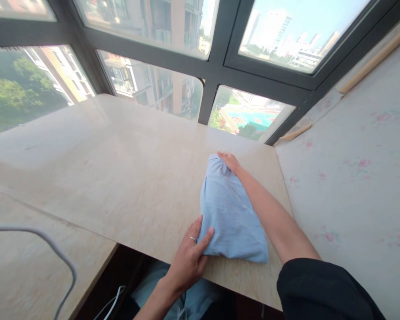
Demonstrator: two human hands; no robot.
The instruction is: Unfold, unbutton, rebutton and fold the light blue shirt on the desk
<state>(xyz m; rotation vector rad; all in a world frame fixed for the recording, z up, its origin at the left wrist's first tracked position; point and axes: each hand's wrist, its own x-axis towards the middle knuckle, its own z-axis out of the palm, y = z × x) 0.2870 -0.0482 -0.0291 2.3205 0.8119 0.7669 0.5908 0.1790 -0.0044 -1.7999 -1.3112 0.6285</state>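
Observation:
A folded light blue garment (228, 213) lies on the pale wooden tabletop (130, 173), near its right end. My left hand (190, 255), with a ring on one finger, rests at the garment's near left corner; its thumb lies on the cloth and its fingers lie flat on the table beside it. My right hand (230, 161) reaches along the garment's right side and lies on its far end, by the collar, fingers bent down onto the cloth. A black sleeve (320, 289) covers my right upper arm.
Large dark-framed windows (216, 66) stand right behind the table. A wall with pale floral paper (353, 178) runs along the right. A thin grey cable (43, 240) arcs over a lower wooden surface (26, 275) at the near left. White cords (111, 304) hang below the table edge.

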